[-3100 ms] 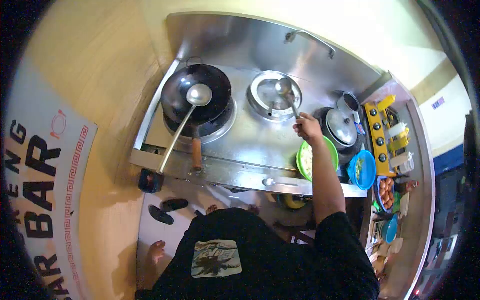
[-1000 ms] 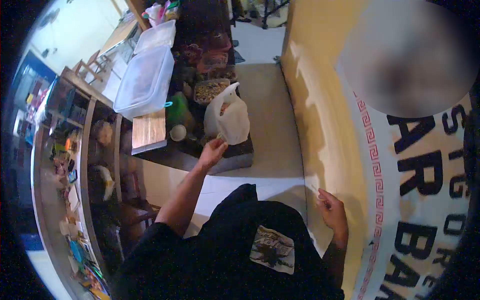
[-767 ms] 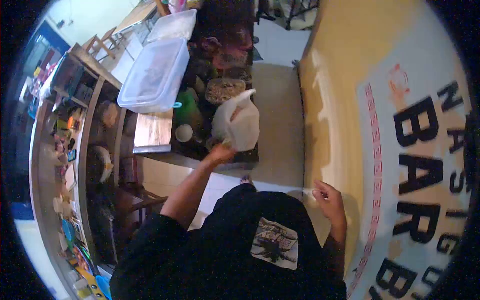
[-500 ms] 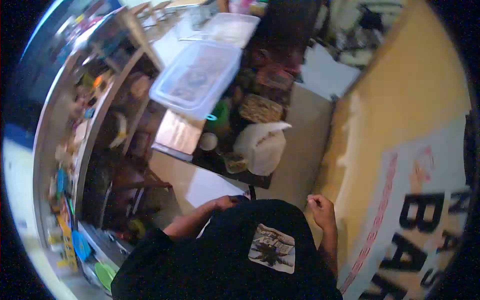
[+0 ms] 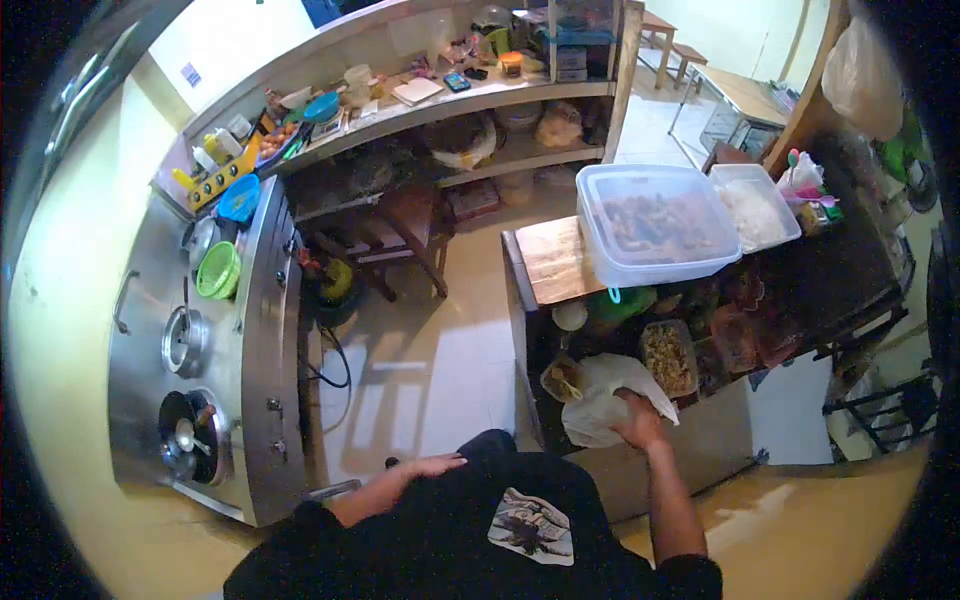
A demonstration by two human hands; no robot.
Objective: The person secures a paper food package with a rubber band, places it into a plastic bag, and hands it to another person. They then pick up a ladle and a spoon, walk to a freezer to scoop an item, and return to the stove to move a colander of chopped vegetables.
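My right hand (image 5: pixel 641 422) is at the white bag (image 5: pixel 592 405) on the low dark shelf, its fingers and thumb around the near right part of it. The bag looks thin and crumpled; its contents are hidden. Just behind lies a clear tub of brownish food pieces (image 5: pixel 670 358), and to the left a small container with a spoon-like handle (image 5: pixel 562 380). My left hand (image 5: pixel 437 466) rests low by my dark-clothed leg, fingers stretched out, holding nothing visible.
A large lidded plastic box (image 5: pixel 660 225) stands on the counter beside a wooden board (image 5: pixel 555 260) and a second clear box (image 5: pixel 752 205). At left, a steel stove (image 5: pixel 140 400) carries a wok (image 5: pixel 178 440), a pot (image 5: pixel 183 342) and a green basket (image 5: pixel 217 270). A stool (image 5: pixel 410 240) stands under shelving.
The view has swung left, bringing the stove into sight. My right hand has reached forward from beside my body onto the white bag. My left hand's fingers now show, extended.
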